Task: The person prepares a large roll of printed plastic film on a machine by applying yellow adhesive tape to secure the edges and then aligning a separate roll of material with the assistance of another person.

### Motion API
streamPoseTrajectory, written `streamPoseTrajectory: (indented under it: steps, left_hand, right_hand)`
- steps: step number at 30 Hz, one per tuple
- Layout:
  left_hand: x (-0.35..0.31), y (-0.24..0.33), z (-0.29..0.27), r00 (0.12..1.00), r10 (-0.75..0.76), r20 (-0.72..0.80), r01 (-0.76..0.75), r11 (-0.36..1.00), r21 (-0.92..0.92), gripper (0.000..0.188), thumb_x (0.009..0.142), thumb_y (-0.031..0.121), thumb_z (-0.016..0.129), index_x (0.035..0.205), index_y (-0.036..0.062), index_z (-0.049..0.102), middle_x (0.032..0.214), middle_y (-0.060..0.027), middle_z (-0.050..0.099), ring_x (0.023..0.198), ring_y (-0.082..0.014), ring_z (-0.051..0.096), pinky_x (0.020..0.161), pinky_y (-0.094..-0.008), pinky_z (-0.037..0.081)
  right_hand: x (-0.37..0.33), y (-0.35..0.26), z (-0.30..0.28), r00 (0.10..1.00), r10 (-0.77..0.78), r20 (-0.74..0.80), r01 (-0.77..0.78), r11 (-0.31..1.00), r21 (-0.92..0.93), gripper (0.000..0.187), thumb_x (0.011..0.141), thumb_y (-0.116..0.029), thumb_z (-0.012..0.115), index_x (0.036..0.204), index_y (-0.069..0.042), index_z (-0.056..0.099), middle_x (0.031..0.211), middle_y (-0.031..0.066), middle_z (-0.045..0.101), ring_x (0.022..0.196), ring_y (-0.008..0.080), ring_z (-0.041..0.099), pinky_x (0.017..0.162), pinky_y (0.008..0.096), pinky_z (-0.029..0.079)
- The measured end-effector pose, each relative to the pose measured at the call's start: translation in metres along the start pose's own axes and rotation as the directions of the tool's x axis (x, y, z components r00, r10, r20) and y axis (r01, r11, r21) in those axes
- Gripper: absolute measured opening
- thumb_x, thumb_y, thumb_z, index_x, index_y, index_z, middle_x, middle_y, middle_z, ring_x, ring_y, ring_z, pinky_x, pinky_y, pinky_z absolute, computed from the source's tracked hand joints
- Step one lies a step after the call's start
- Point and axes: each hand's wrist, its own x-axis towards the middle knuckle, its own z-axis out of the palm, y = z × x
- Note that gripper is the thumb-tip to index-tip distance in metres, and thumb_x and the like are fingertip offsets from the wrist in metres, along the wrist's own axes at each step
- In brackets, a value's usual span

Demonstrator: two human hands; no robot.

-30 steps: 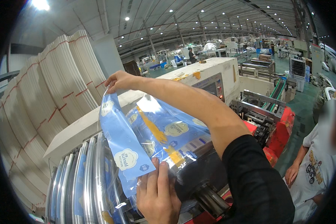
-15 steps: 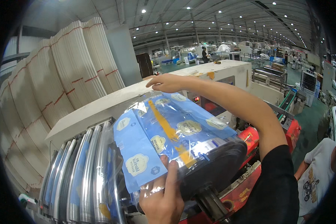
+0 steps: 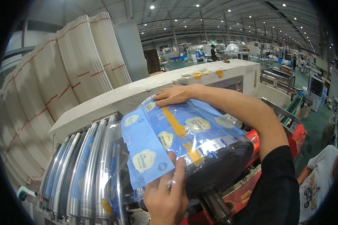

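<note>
A large roll of blue printed plastic film [image 3: 208,139] with pale cloud-shaped labels sits on a metal shaft [image 3: 214,206]. A yellow tape strip [image 3: 173,120] runs along its upper face. My right hand [image 3: 173,94] lies flat on the film at the roll's far end, fingers stretched out. At the near end, my left hand [image 3: 166,200] grips the clear edge of the film, its thumb in front and some fingers seen through the film. Beside it a light blue film flap [image 3: 142,150] hangs over the roll's left side.
Several shiny metal rollers [image 3: 95,165] stand left of the roll, some with blue film over them. A long white machine housing [image 3: 146,92] runs behind. Stacked white panels [image 3: 60,71] rise at the left. A person in a white shirt [image 3: 319,180] is at the right edge.
My right hand has come down from above the roll's far end and now rests flat on the film. My left hand keeps its place at the near edge. The view has shifted slightly.
</note>
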Motion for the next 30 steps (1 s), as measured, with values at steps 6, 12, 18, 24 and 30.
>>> streamPoseTrajectory:
  steps: [6, 12, 18, 24, 30]
  left_hand:
    - [-0.008, -0.003, 0.000, 0.998, -0.007, 0.063, 0.004, 0.999, 0.046, 0.046, 0.078, 0.006, 0.063, 0.123, 0.0144, 0.058, 0.088, -0.0088, 0.062, 0.069, -0.0268, 0.057, 0.063, -0.0358, 0.046]
    - [0.006, -0.007, -0.001, 0.994, 0.006, 0.108, -0.003, 1.000, -0.031, 0.043, 0.070, -0.001, 0.062, 0.112, 0.0069, 0.063, 0.111, -0.0162, 0.063, 0.099, -0.0324, 0.062, 0.082, -0.0415, 0.049]
    - [0.006, -0.005, 0.000, 0.999, 0.044, 0.032, -0.044, 0.999, 0.013, 0.045, 0.072, 0.000, 0.060, 0.116, 0.0095, 0.062, 0.099, -0.0114, 0.063, 0.085, -0.0291, 0.060, 0.074, -0.0377, 0.048]
    - [0.003, -0.005, 0.000, 0.997, 0.075, -0.023, -0.075, 0.997, 0.025, 0.042, 0.081, 0.004, 0.060, 0.122, 0.0124, 0.058, 0.088, -0.0079, 0.062, 0.066, -0.0263, 0.055, 0.061, -0.0349, 0.043]
    - [0.007, -0.002, -0.003, 0.998, -0.032, 0.061, 0.034, 0.999, -0.038, 0.044, 0.080, 0.003, 0.060, 0.123, 0.0118, 0.058, 0.089, -0.0081, 0.061, 0.068, -0.0261, 0.054, 0.061, -0.0357, 0.043]
  right_hand:
    - [0.000, 0.007, 0.004, 0.999, 0.035, -0.009, -0.035, 0.999, 0.023, 0.089, 0.085, -0.072, 0.024, 0.142, -0.005, 0.030, 0.147, 0.0182, 0.027, 0.138, 0.0322, 0.021, 0.112, 0.0419, 0.019]
    - [-0.009, 0.006, 0.007, 0.992, 0.125, 0.005, -0.125, 0.986, 0.111, 0.100, 0.081, -0.077, 0.025, 0.142, 0.002, 0.025, 0.148, 0.0200, 0.023, 0.138, 0.0324, 0.020, 0.113, 0.0392, 0.018]
    - [-0.008, 0.006, 0.009, 0.989, 0.151, -0.002, -0.149, 0.982, 0.112, 0.103, 0.080, -0.078, 0.026, 0.141, 0.005, 0.022, 0.148, 0.0214, 0.021, 0.137, 0.0335, 0.023, 0.112, 0.0403, 0.020]
    - [-0.010, -0.003, 0.003, 0.975, 0.222, 0.023, -0.223, 0.966, 0.132, 0.099, 0.082, -0.074, 0.027, 0.141, 0.006, 0.024, 0.145, 0.0233, 0.026, 0.134, 0.0362, 0.028, 0.111, 0.0436, 0.022]
    - [-0.004, -0.002, 0.007, 0.972, 0.226, -0.065, -0.222, 0.973, 0.064, 0.087, 0.088, -0.066, 0.027, 0.141, 0.004, 0.026, 0.146, 0.0230, 0.024, 0.136, 0.0349, 0.025, 0.112, 0.0415, 0.019]
